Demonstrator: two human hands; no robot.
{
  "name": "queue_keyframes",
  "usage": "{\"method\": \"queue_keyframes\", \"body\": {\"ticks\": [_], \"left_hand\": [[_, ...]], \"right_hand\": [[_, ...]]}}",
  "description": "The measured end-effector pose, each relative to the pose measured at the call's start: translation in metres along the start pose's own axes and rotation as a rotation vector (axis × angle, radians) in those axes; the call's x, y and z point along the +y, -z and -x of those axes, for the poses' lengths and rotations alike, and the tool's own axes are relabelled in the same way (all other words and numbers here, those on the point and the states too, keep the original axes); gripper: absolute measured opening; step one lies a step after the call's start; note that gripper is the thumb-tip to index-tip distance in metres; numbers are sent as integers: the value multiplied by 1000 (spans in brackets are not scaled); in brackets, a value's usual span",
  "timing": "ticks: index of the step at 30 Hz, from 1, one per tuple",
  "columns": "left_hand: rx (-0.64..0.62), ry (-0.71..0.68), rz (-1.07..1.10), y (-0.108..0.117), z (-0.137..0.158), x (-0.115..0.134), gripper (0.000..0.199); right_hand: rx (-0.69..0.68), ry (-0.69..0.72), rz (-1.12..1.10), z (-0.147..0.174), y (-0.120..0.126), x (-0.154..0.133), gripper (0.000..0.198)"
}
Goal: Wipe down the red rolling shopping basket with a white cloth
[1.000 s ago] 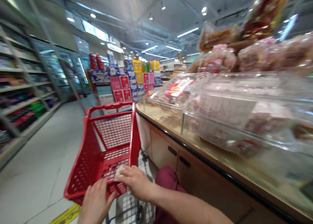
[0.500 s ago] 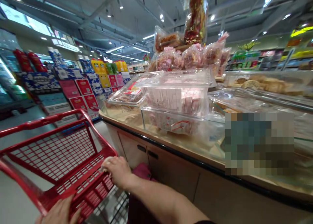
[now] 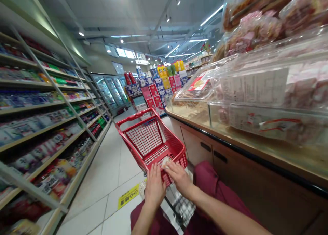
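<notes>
Your view swings back toward the aisle: the red plastic shopping cart with grid-pattern walls (image 3: pixel 156 151), at the lower left of the frame half a second ago, now sits just below its centre. Your hands have come nearer each other, so both now work at one stretch of the cart's near edge, and the rubbing that seems to be in hand looks focused there.

Your left hand (image 3: pixel 155 183) lies over that edge, its fingers extended and nearly side by side, holding nothing that shows. Your right hand (image 3: pixel 179 176), just beside it, has its fingers bent over a small, crumpled, whitish wad (image 3: pixel 166 160), gripping it against the cart; you can't see where the thumb presses.

The cart's basket stands upright, glossy, its handle bar toward the middle of the frame and no goods visible in the part that shows. The wad looks soft and thin, perhaps cloth or tissue. To the right runs the pale wooden worktop with a black rim (image 3: pixel 196 113), bearing clear plastic boxes (image 3: pixel 256 88).
</notes>
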State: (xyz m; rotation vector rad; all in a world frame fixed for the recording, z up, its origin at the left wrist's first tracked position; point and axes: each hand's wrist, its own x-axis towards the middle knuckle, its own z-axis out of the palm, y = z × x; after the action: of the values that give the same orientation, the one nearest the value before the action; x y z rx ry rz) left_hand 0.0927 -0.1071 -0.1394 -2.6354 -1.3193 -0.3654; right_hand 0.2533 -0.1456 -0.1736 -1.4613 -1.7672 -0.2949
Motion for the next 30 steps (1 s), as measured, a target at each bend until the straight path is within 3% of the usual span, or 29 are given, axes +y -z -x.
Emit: {"method": "queue_keyframes", "body": {"ticks": [5, 9, 11, 15, 16, 20, 22, 25, 27, 30], "left_hand": [[114, -17, 81, -11, 7, -4, 62], [153, -6, 124, -18, 8, -5, 59], [158, -23, 134, -18, 10, -6, 60], [127, -1, 109, -13, 18, -6, 61], [112, 12, 98, -12, 20, -6, 60], [55, 49, 53, -5, 25, -6, 59], [38, 54, 37, -2, 26, -6, 60], [35, 60, 36, 0, 27, -2, 60], [45, 66, 53, 0, 25, 1, 59], [36, 71, 85, 1, 21, 4, 57]], "right_hand": [[25, -198, 88, -9, 7, 4, 43], [-2, -7, 10, -10, 1, -7, 48], [-11, 6, -2, -10, 2, -5, 48], [64, -250, 70, -11, 7, 3, 50], [67, -239, 61, -11, 5, 1, 50], [-7, 44, -43, -9, 1, -13, 49], [-10, -16, -23, -10, 5, -9, 49], [28, -239, 49, -9, 12, 2, 48], [9, -200, 37, -7, 12, 1, 48], [-58, -7, -36, -6, 11, -2, 51]]}}
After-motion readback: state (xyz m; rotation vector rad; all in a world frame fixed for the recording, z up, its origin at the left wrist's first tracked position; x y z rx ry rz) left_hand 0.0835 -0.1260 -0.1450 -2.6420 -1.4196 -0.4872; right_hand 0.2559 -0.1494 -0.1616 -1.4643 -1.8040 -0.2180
